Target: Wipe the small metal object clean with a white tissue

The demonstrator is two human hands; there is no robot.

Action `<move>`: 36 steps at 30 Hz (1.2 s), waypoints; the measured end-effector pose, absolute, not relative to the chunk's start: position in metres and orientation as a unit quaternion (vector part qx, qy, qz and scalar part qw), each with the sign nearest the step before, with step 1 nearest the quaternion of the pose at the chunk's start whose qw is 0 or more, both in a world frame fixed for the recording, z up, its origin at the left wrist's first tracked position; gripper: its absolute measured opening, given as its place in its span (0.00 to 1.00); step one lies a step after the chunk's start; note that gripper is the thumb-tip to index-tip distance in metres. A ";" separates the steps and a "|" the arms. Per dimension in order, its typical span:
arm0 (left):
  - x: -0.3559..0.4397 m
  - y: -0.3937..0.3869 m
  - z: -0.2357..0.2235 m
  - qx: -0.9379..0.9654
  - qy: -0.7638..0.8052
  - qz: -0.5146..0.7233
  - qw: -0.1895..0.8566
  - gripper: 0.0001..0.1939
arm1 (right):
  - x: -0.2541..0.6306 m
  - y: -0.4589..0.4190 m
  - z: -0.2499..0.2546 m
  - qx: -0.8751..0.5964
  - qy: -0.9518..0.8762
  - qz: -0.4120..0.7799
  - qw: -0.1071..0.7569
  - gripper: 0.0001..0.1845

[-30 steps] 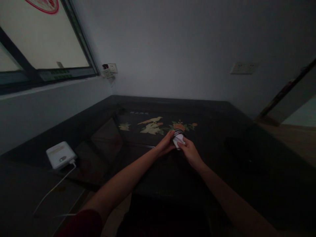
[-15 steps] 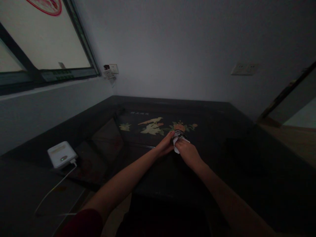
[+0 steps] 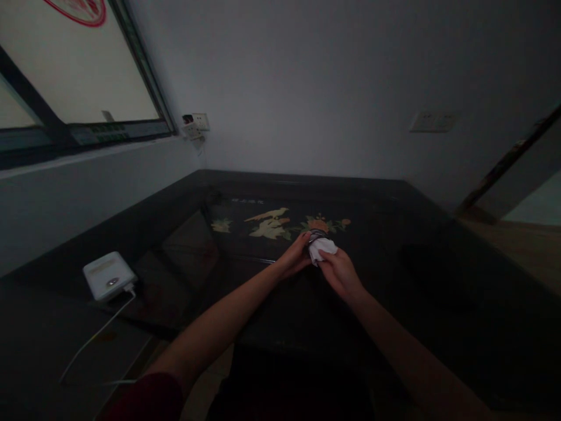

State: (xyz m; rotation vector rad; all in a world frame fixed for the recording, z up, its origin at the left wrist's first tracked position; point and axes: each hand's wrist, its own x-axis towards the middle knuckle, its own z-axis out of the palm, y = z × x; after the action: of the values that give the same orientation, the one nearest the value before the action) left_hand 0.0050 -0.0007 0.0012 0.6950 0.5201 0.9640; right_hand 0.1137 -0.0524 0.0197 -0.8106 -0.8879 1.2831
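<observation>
Both my hands meet over the middle of a dark glossy table (image 3: 394, 327). My left hand (image 3: 293, 257) is closed around a small dark object with a shiny rim (image 3: 316, 236); the dim light keeps me from naming it. My right hand (image 3: 338, 270) pinches a crumpled white tissue (image 3: 322, 248) and presses it against that object. The two hands touch at the fingertips. A painted bird and flower design (image 3: 274, 224) lies on the table just beyond them.
A white power bank (image 3: 108, 276) with a white cable (image 3: 94, 334) sits on the table at the left. A window (image 3: 65, 76) is at upper left, with wall sockets (image 3: 195, 124) beside it. Another socket plate (image 3: 433, 121) is on the far wall. A doorway opens at right.
My right hand has shifted the tissue on the object, from bunched low under the fingers to spread over its top right. My left hand has stayed where it was.
</observation>
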 end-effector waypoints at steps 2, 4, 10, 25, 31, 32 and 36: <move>0.006 0.000 0.001 0.325 0.238 0.446 0.799 0.15 | 0.111 -0.054 0.021 -0.343 -0.359 0.572 0.653 0.15; 0.006 0.000 0.001 0.325 0.240 0.444 0.800 0.15 | 0.113 -0.054 0.021 -0.372 -0.383 0.552 0.641 0.15; 0.003 -0.001 0.001 0.328 0.248 0.444 0.796 0.15 | 0.128 -0.055 0.024 -0.520 -0.682 0.308 0.411 0.07; 0.005 0.001 -0.001 0.336 0.237 0.437 0.800 0.15 | 0.123 -0.063 0.039 -0.538 -0.836 -0.072 0.079 0.15; 0.005 0.000 -0.001 0.346 0.238 0.441 0.793 0.15 | 0.128 -0.063 0.033 -0.565 -0.768 0.165 0.251 0.18; 0.005 0.000 0.000 0.347 0.241 0.439 0.793 0.15 | 0.129 -0.061 0.031 -0.550 -0.746 0.226 0.300 0.16; 0.005 -0.002 0.002 0.323 0.252 0.449 0.794 0.13 | 0.126 -0.052 0.021 -0.443 -0.548 0.473 0.529 0.11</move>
State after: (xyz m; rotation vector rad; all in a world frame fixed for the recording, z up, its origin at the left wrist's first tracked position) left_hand 0.0048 -0.0019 0.0022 0.6942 0.5416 0.9644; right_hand 0.1256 -0.0518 0.0212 -1.0578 -1.3086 1.1300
